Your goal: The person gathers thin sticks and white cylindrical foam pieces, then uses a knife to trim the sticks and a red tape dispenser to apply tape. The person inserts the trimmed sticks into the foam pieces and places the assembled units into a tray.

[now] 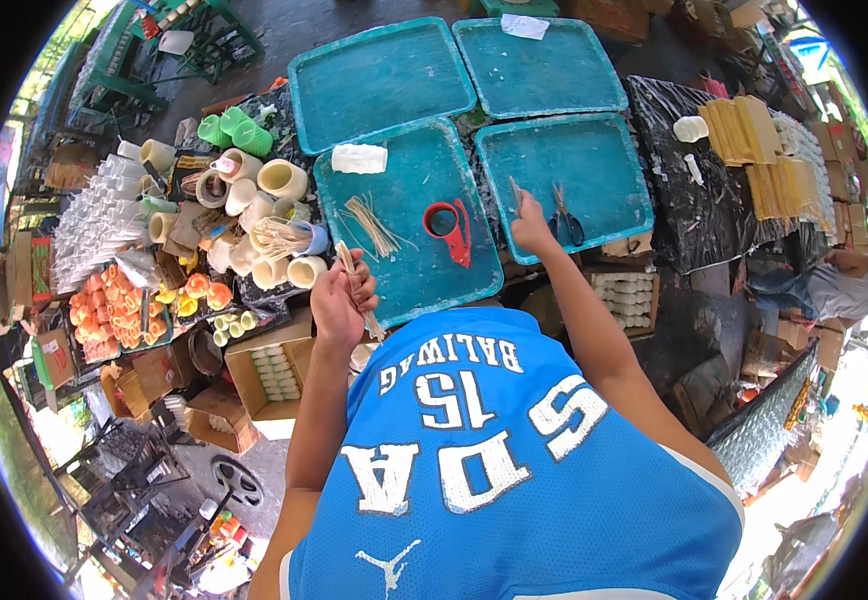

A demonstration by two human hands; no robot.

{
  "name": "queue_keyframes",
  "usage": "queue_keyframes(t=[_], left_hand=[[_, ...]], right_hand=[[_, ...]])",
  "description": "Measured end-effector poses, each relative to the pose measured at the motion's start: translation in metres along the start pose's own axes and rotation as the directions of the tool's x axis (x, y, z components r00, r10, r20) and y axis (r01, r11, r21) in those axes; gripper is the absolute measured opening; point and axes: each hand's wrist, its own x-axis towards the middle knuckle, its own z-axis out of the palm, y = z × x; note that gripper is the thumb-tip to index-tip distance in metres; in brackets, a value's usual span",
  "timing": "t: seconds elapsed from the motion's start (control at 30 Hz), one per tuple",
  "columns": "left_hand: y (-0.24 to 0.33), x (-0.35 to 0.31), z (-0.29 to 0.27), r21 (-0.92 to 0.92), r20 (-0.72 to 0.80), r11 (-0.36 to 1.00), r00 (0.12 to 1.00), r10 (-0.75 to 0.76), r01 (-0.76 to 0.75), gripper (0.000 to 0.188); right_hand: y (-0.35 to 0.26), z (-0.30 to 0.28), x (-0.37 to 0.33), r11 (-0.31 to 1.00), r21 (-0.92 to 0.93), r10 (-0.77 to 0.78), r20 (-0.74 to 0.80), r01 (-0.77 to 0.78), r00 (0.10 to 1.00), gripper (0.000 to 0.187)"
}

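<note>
My left hand (344, 297), near the front edge of the near left teal tray (434, 150), is closed around a bundle of thin pale strands (374, 326) that stick out above and below the fist. On that tray lie a loose bunch of similar strands (372, 226), a red tape dispenser (460, 240) and a folded white sheet (359, 158). Over the near right tray (594, 150), my right hand (531, 222) pinches something thin and small that I cannot make out. Scissors with dark handles (566, 228) rest just right of it, apart from my fingers.
Two more teal trays (384, 85) adjoin at the back. Pale cups and tubes (282, 178), white pieces (104, 215) and orange pieces (114, 310) crowd the left. Yellow sheets (744, 130) lie on black plastic at right. Cartons (269, 375) stand below the table's left side.
</note>
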Motion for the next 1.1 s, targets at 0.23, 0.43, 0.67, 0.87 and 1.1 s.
queue_keyframes(t=[0.23, 0.43, 0.67, 0.87, 1.1], left_hand=[[-0.008, -0.010, -0.019, 0.028, 0.077, 1.000, 0.997, 0.006, -0.009, 0.019], [-0.014, -0.018, 0.000, 0.293, -0.005, 0.954, 0.998, 0.065, -0.061, 0.025], [-0.013, -0.023, 0.014, 0.381, 0.026, 0.923, 0.999, 0.046, -0.052, 0.030], [-0.014, -0.024, 0.018, 0.357, 0.059, 0.932, 0.997, 0.045, -0.063, 0.034], [-0.011, -0.028, 0.019, 0.281, 0.052, 0.959, 0.998, 0.035, -0.048, 0.021]], right_hand=[[-0.026, 0.010, 0.002, 0.881, -0.468, -0.010, -0.175, -0.074, 0.985, 0.058], [-0.205, 0.011, -0.079, 0.866, 0.277, -0.456, 0.092, 0.417, 0.885, 0.027], [-0.275, 0.010, -0.112, 0.480, 0.132, -0.876, 0.035, 0.867, 0.480, 0.023], [-0.269, 0.009, -0.114, 0.518, 0.186, -0.855, 0.122, 0.835, 0.504, 0.022], [-0.278, -0.004, -0.123, 0.484, 0.054, -0.874, -0.004, 0.873, 0.485, 0.011]])
